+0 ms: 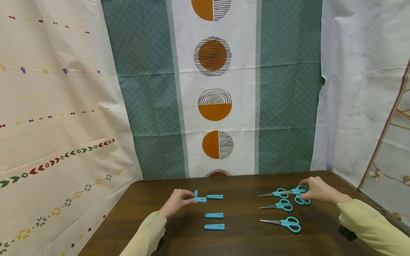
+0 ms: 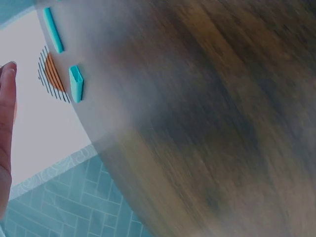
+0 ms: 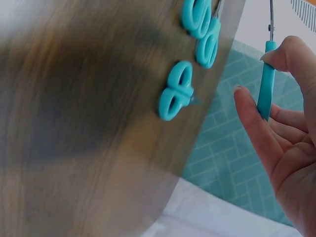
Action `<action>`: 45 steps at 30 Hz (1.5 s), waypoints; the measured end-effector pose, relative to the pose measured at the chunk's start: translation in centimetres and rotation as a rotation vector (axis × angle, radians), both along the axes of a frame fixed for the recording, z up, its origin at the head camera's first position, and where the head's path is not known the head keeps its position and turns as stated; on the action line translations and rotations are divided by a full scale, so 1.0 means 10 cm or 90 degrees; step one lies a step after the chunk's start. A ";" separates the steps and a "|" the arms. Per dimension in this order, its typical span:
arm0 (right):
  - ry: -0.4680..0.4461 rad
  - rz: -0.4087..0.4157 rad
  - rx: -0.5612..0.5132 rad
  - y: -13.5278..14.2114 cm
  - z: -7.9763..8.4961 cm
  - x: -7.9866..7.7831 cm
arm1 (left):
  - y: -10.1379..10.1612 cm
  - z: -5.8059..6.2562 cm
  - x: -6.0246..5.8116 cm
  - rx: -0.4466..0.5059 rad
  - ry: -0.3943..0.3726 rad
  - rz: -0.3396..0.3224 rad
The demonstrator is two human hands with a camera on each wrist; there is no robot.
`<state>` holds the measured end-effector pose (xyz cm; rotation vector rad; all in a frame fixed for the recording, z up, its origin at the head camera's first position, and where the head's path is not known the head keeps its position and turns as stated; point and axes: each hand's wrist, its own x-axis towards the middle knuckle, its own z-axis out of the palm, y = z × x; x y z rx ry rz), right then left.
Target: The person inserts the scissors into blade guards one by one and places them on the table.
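Note:
My right hand [image 1: 317,190] pinches a pair of scissors [image 1: 298,190] by its light-blue handle, with the blades pointing left. The right wrist view shows that handle [image 3: 266,84] edge-on between thumb and fingers, raised over the table. At the left, my left hand [image 1: 177,203] pinches a light-blue scissors cover [image 1: 201,200] at its left end, its slotted end facing right. Another cover [image 1: 196,193] stands out just behind it, pointing away. In the left wrist view, the left hand [image 2: 6,133] shows only at the edge and its held cover is out of sight.
More covers lie right of the left hand: one at the back [image 1: 215,196], two nearer [image 1: 214,215] [image 1: 214,227]. Around the right hand lie scissors behind [image 1: 280,193], below [image 1: 301,201], left [image 1: 283,205] and in front [image 1: 290,224]. A patterned curtain [image 1: 288,106] hangs behind the brown table [image 1: 243,238].

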<state>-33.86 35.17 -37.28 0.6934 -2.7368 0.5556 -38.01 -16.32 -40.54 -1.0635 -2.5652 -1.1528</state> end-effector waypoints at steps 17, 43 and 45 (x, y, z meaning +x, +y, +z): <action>0.003 0.019 -0.035 -0.43 0.05 -0.08 | 0.23 0.07 -0.02 -0.011 0.050 -0.030; -0.030 0.034 -0.110 -0.92 0.05 -0.09 | 0.53 0.15 -0.05 0.019 0.078 -0.063; -0.032 0.033 -0.115 -0.96 0.05 -0.10 | 0.56 0.16 -0.04 0.024 0.074 -0.064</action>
